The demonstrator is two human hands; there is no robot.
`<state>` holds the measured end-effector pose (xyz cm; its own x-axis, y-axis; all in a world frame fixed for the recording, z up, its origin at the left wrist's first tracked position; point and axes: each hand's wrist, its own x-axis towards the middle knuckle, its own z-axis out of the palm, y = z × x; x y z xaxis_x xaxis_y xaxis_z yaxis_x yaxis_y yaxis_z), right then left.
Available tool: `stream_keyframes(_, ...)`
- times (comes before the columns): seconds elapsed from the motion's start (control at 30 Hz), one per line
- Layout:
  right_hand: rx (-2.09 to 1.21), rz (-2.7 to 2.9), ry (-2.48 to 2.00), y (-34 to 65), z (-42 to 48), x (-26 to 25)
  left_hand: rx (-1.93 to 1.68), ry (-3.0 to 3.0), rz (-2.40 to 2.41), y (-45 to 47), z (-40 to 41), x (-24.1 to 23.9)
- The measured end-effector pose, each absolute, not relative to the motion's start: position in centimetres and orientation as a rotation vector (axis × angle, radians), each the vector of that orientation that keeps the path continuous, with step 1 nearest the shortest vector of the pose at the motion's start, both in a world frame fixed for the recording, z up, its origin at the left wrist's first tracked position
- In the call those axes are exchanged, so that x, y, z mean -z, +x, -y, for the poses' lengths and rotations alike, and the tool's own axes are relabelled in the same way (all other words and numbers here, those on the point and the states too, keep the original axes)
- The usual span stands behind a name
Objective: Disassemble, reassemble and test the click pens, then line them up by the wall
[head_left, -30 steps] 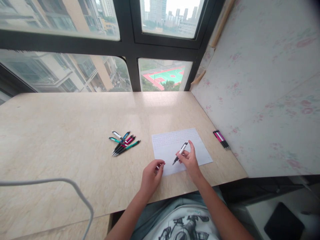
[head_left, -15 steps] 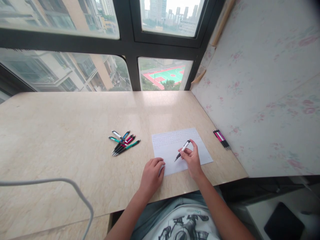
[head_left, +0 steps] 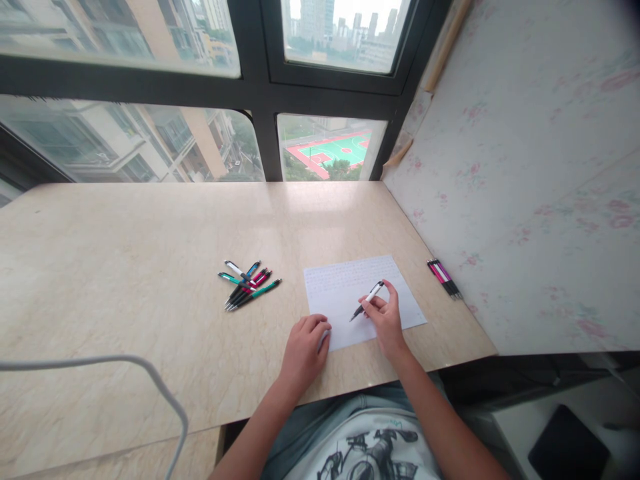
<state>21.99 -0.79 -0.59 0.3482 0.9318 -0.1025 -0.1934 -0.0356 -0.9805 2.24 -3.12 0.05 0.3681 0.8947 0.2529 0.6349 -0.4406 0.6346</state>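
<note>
My right hand pinches a white pen with a black grip and black clip, held aslant over the paper. Its tip points down and to the left, and one finger is up at the clip end. Whether the tip touches the sheet, I cannot tell. Lines of handwriting cover the upper part of the white paper; the lower part looks blank. My left hand rests palm down at the lower left edge of that sheet, its fingers loosely bent and lying on the edge, holding nothing.
A loose pile of several pens, in white, blue, red and green, lies left of the paper. Several pink and purple pens lie side by side along the papered wall. A grey cable arches across the lower left.
The pen has tipped slightly, its clip end shifting a little to the right in my right hand. My left hand and the paper have stayed in place.
</note>
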Motion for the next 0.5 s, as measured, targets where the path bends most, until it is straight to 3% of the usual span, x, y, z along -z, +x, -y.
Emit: stream_keyframes(0.5,-1.072,0.793,-1.289,22.14,0.72,0.63,-0.818,2.203,-1.326,2.28,3.2,-0.17)
